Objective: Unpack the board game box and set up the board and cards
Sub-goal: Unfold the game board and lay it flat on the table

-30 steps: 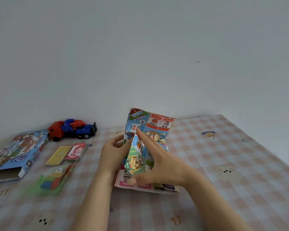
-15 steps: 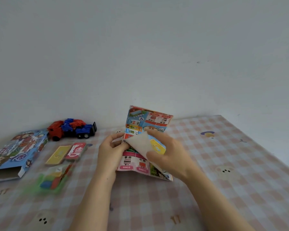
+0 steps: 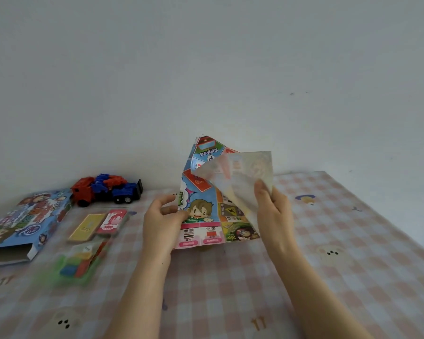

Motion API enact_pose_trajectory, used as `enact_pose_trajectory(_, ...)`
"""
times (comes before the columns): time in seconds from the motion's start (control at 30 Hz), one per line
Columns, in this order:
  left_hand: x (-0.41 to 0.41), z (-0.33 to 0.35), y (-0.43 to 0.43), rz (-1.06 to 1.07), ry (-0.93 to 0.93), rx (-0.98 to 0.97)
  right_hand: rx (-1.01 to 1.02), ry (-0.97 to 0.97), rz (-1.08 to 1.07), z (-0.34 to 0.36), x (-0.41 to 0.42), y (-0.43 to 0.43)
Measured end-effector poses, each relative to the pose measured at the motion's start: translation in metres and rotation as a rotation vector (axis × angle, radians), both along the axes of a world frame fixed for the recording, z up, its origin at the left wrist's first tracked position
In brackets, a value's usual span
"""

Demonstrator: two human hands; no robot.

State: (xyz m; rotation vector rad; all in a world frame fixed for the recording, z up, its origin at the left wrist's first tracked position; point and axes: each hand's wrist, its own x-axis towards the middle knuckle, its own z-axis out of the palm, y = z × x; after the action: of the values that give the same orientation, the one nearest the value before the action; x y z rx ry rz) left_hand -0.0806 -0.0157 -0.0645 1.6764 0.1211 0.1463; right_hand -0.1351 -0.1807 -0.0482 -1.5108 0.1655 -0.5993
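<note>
Anchoring paper board (image 3: 201,192) by left hand (image 3: 160,221) pinch on its edge, gripping raised flap (image 3: 240,172) in right hand (image 3: 273,211) to unfold.

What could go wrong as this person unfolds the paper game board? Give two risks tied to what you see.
1. Both the left hand and right hand pinch the thin paper board; pulling the lifted flap hard could tear a fold.
2. Spread flat, it may push the card stacks lying to its left.

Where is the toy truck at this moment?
In the head view, the truck sits far left by the wall, behind the cards, beside the box.
</note>
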Motion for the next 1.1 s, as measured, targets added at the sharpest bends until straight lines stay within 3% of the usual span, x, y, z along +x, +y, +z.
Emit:
enact_pose_trajectory(0.17, 0.003, -0.012, -0.002, 0.032, -0.111, 0.301, 0.191, -0.080, -0.031, 0.004, -0.002, -0.007)
enact_pose_trajectory(0.3, 0.004, -0.012, -0.003, 0.038, -0.321, 0.453, 0.184, -0.038, 0.054, 0.004, -0.002, -0.002)
enact_pose_trajectory(0.43, 0.001, -0.012, -0.008, -0.008, -0.397, 0.661, 0.158, -0.083, 0.050, 0.007, -0.006, 0.000)
enact_pose_trajectory(0.57, -0.009, -0.005, -0.011, -0.108, -0.350, 0.578, 0.207, -0.115, 0.010, 0.010, -0.007, -0.002)
enact_pose_trajectory(0.73, -0.031, 0.007, -0.026, -0.524, -0.257, 0.654, 0.237, -0.118, -0.017, 0.005, -0.001, -0.003)
enact_pose_trajectory(1.1, -0.030, 0.009, -0.025, -0.549, -0.163, 0.526, 0.271, -0.118, -0.017, 0.004, 0.000, -0.004)
